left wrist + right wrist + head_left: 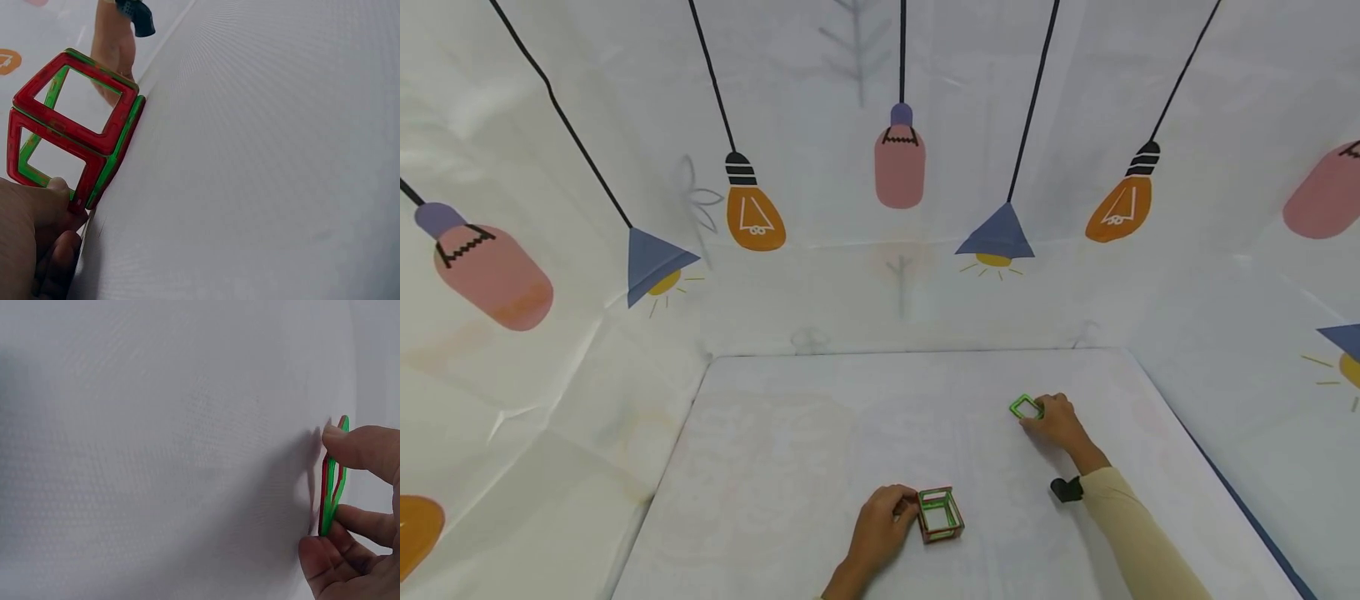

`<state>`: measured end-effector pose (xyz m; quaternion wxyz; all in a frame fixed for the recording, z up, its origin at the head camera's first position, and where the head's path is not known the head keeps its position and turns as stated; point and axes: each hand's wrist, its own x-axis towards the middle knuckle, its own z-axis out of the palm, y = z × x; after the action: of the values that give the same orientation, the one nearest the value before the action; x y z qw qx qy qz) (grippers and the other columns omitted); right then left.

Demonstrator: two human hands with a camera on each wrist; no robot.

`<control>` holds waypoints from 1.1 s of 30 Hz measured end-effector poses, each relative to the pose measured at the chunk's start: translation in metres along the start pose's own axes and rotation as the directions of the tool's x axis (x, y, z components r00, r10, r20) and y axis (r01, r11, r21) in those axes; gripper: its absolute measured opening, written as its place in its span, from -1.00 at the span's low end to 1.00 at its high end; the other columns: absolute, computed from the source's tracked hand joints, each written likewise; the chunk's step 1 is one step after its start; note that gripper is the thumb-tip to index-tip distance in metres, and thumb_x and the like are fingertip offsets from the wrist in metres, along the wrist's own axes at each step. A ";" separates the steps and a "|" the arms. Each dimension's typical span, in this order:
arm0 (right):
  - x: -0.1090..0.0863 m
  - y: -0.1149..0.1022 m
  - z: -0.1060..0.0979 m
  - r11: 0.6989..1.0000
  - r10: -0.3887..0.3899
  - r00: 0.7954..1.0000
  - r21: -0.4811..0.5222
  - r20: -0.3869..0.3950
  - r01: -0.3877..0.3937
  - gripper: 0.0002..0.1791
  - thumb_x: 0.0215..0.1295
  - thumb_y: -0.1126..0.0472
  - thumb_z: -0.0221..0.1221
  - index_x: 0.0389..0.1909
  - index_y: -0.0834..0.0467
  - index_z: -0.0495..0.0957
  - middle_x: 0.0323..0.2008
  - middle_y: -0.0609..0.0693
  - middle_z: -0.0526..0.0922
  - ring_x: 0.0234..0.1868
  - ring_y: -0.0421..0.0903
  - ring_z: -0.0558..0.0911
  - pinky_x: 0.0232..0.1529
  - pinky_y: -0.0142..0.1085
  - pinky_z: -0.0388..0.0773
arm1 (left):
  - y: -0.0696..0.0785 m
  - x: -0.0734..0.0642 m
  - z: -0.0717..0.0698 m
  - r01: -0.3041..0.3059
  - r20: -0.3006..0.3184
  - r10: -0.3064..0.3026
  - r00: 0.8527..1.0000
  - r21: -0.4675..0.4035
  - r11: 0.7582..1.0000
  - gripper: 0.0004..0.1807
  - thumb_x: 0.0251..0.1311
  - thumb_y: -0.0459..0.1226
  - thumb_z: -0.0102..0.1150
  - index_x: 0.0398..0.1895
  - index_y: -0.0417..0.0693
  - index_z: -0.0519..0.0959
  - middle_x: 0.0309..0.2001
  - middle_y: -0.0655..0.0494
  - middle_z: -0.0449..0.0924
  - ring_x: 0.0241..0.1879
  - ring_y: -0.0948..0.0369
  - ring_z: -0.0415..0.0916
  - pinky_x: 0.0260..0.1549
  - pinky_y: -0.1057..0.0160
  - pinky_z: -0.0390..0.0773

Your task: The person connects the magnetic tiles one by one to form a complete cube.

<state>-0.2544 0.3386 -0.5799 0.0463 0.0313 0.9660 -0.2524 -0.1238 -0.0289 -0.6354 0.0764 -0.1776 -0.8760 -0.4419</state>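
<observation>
A small open cube of magnetic tiles (957, 510), with red and green square frames, stands on the white table. My left hand (880, 521) is at the cube's left side; in the left wrist view its thumb and fingers pinch the lower corner of a red frame (94, 159). Farther back and to the right, my right hand (1060, 423) holds a square magnetic tile (1016, 402) by its edges. Seen edge-on in the right wrist view, this tile (341, 487) is green on one side and red on the other, between thumb and fingers.
The white tabletop (760, 467) spreads around both hands. Behind it and at the sides rise white sheets (820, 292) printed with hanging lamps and bulbs. A black wrist camera (1066, 490) sits at the right sleeve (1131, 525).
</observation>
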 end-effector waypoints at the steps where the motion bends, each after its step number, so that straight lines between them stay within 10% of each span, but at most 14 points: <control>1: -0.002 0.000 0.000 1.000 -0.003 1.000 0.006 -0.004 0.003 -0.31 0.22 0.08 0.35 0.15 0.54 0.42 -0.08 0.41 0.43 -0.13 0.16 0.42 -0.20 -0.06 0.48 | 0.000 0.000 0.000 0.002 0.001 -0.002 1.000 -0.002 1.000 -0.86 0.22 -0.23 0.34 -0.16 0.14 0.67 -0.31 0.41 0.64 -0.32 0.53 0.44 -0.33 0.46 0.52; 17: -0.035 -0.042 0.002 0.980 -0.172 0.983 0.093 -0.057 0.177 -0.37 0.24 0.09 0.35 0.18 0.41 0.43 0.00 0.27 0.41 -0.02 0.14 0.49 -0.11 -0.09 0.53 | 0.001 0.000 -0.001 -0.008 -0.008 0.008 1.000 -0.005 1.000 -0.86 0.21 -0.24 0.35 -0.18 0.13 0.67 -0.32 0.40 0.63 -0.33 0.52 0.44 -0.35 0.47 0.51; 33: -0.073 -0.091 0.003 0.892 -0.444 0.896 0.081 -0.034 0.445 -0.44 0.18 0.16 0.42 0.15 0.25 0.47 -0.01 0.10 0.48 0.00 0.01 0.52 -0.16 -0.21 0.63 | 0.003 0.000 -0.002 -0.010 -0.008 0.010 1.000 -0.002 1.000 -0.86 0.21 -0.25 0.35 -0.18 0.09 0.67 -0.34 0.37 0.64 -0.34 0.52 0.45 -0.34 0.46 0.53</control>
<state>-0.1889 0.2552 -0.5304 -0.0209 -0.1864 0.9361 -0.2977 -0.1232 -0.0291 -0.6316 0.0818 -0.1802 -0.8744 -0.4430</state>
